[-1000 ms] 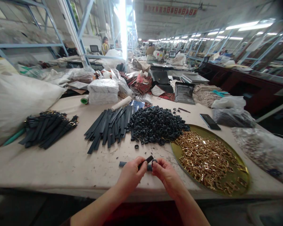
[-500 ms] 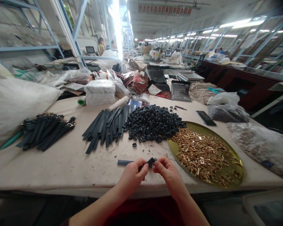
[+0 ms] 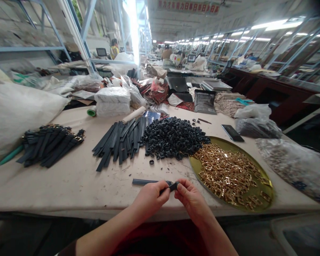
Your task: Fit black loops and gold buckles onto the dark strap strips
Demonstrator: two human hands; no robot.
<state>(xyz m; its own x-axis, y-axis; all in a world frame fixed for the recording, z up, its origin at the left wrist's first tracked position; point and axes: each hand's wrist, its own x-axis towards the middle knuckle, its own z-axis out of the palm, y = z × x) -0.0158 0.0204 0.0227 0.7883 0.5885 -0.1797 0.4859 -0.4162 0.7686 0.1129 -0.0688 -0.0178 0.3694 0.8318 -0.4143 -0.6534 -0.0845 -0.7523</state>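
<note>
1. clock centre = the two hands, 12 = away from the person.
2. left hand (image 3: 152,195): thumb and fingers clamped on the held strap (image 3: 172,187), black, end poking out toward 2 o'clock, just above the table (image 3: 77,185).
3. right hand (image 3: 191,196): thumb and fingertip pinched together on a small dark piece (image 3: 177,184) at that strap end; cannot tell whether it is a loop or the tip itself.
4. changed: a second ago the strap end stuck up more steeply and a round loop showed clearly in the right fingertips, beside it. now strap lies flatter, end meets the right fingertips, ring shape no longer readable.
5. changed: loose strap (image 3: 142,182) at 9 o'clock, lying flat, shows a longer stretch left of the left hand than a second ago; the rest passes behind that hand.
6. same as before: loop pile (image 3: 173,138) at 12, strap pile (image 3: 120,140) at 10, its right edge touching the loops. single loop (image 3: 151,162) between 10 and 11, apart from the pile.
7. also same: brass tray (image 3: 224,143) near 3 o'clock, gold buckles (image 3: 229,174) heaped in it; phone (image 3: 232,132) at 2; buckled straps (image 3: 50,145) bunched between 9 and 10, well apart from the hands.
8. whole view sits slightly further left than a second ago.
</note>
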